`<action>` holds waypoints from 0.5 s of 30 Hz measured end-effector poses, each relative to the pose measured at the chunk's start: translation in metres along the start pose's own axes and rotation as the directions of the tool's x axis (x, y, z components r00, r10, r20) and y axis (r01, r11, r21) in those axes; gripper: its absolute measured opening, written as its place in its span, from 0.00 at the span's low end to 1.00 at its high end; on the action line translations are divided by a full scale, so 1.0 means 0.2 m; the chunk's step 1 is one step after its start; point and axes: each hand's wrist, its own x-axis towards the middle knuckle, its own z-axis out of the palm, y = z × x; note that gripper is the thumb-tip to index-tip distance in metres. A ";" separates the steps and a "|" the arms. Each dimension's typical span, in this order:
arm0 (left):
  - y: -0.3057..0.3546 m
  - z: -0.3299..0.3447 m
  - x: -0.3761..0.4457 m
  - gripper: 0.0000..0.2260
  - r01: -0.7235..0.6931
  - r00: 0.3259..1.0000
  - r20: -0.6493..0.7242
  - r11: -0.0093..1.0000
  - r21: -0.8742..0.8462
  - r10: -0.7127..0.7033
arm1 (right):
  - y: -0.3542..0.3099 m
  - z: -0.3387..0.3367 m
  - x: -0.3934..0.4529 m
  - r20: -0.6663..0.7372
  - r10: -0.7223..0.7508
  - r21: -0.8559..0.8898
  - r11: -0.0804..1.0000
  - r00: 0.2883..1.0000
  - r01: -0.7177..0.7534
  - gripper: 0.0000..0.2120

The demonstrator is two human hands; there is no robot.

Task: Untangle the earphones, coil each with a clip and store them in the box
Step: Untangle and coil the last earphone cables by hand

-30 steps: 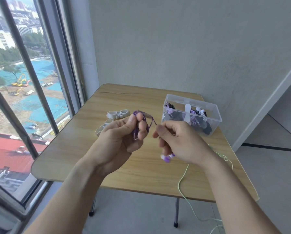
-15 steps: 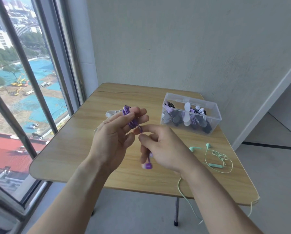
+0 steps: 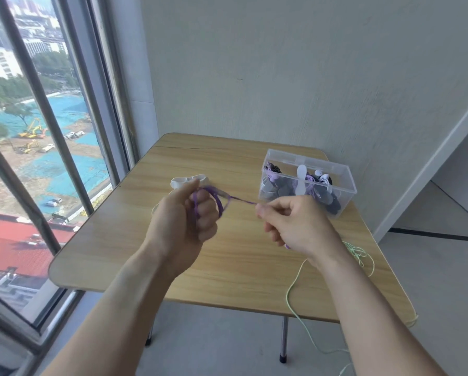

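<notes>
A bare high-rise room: plain wall (image 3: pixel 308 63), folding table (image 3: pixel 227 261), window (image 3: pixel 37 158) overlooking a construction site.

Wooden table (image 3: pixel 227 267), grey wall (image 3: pixel 308 77), window (image 3: pixel 37 131) left.

wooden table (image 3: pixel 227 267) | clear box (image 3: pixel 344 183) | white clips (image 3: pixel 182 181) | green earphones (image 3: pixel 359 252)

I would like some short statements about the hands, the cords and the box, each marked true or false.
1. The purple cord is looped around fingers of the left hand. True.
2. The right hand holds the green cord. False: it pinches the purple cord; the green one lies on the table and hangs over its edge.
3. The box is empty. False: earphones already lie in it.
4. White clips lie on the table behind the left hand. True.
</notes>
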 end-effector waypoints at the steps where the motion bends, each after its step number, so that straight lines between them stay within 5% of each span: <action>1: 0.00 0.00 0.01 0.13 -0.033 0.999 -0.017 0.998 -0.051 0.032 | -0.01 0.01 -0.01 0.069 0.001 -0.026 1.000 0.998 0.001 0.11; 7: -0.04 0.01 0.02 0.08 -0.239 0.961 -0.126 0.969 0.068 0.246 | -0.09 0.12 -0.10 0.274 -0.018 -0.236 0.968 0.962 0.085 0.08; 11: -0.04 0.01 0.01 0.08 -0.339 0.903 -0.179 0.903 0.264 0.391 | -0.09 0.16 -0.10 0.182 -0.034 -0.184 0.981 0.983 0.067 0.07; 15: -0.01 -0.01 0.01 0.11 -0.372 0.908 -0.151 0.917 0.145 0.392 | -0.03 0.13 -0.05 0.086 -0.026 -0.148 0.988 0.996 0.039 0.05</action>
